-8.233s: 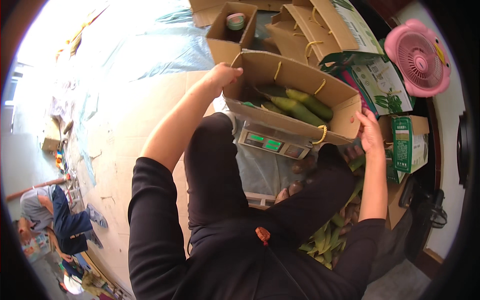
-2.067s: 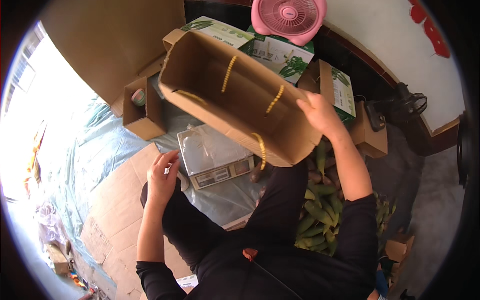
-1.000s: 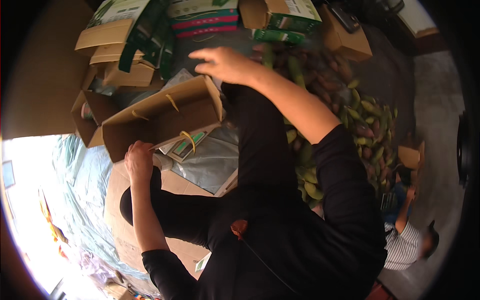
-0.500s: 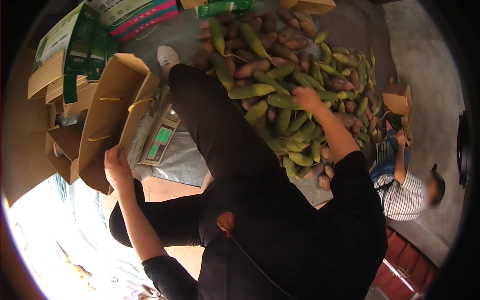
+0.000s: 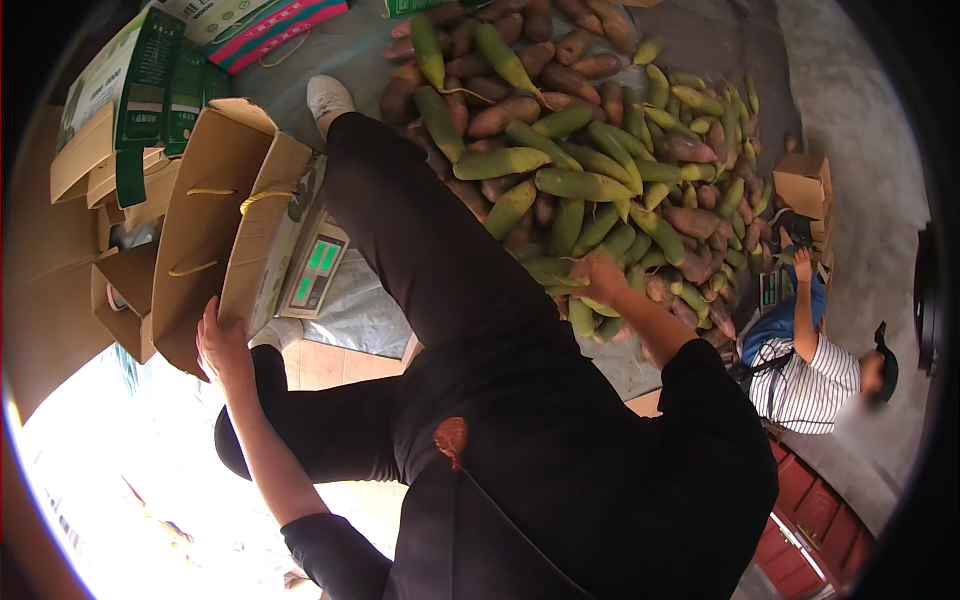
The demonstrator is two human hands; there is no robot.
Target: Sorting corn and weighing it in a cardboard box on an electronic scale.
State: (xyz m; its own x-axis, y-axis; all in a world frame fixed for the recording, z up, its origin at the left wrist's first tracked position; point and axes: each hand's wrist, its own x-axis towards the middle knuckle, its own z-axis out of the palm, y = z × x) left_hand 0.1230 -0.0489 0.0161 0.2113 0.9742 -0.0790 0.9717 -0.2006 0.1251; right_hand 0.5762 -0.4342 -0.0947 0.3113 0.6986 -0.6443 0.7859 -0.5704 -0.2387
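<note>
Heaped across grey floor: a big pile of green and reddish-brown corn-like cobs, too many to count. Beside the outstretched leg, one open brown cardboard box with yellow strap handles, tipped over one digital scale with green display. Likely light but floppy when empty; best gripped at a stiff corner or handle. Left hand clasped on the box's lower corner. Right hand curled around one green cob at the pile's edge; probably firm, slightly slick.

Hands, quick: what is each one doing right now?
Left hand: closed on the edge of the cardboard box.
Right hand: down on the pile of green produce; whether it grips anything cannot be told.
</note>
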